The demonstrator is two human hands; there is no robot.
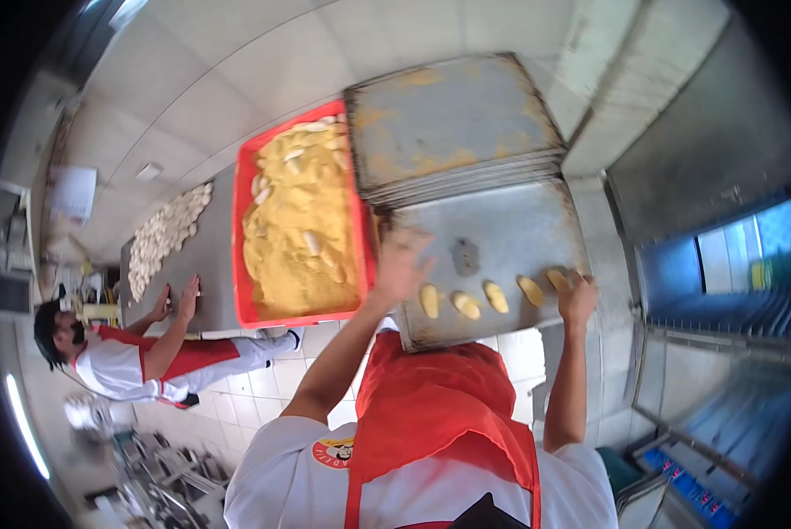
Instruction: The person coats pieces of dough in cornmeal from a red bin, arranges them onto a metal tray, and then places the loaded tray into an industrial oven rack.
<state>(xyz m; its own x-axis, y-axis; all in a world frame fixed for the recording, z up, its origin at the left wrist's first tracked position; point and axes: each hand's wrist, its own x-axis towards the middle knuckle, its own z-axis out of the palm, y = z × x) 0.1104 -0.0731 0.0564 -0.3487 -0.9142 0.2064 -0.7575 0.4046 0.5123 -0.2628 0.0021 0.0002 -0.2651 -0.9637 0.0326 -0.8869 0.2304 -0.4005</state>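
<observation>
A worn metal tray (484,212) holds a row of several flat, oblong yellow-coated pieces (495,296) along its near part. My right hand (576,298) is closed on a coated piece (558,280) at the right end of the row. My left hand (400,264), blurred, has its fingers apart over the tray's left edge. To the left stands a red plastic bin (246,291) of yellow crumbs (290,247) with pale dough pieces (313,242) lying in it.
Stacked trays (448,123) lie at the back. A co-worker (122,361) has hands on the left steel worktop (210,273), near many small pale pieces (166,234). A wall (237,53) runs behind. Steel equipment (704,176) stands at the right.
</observation>
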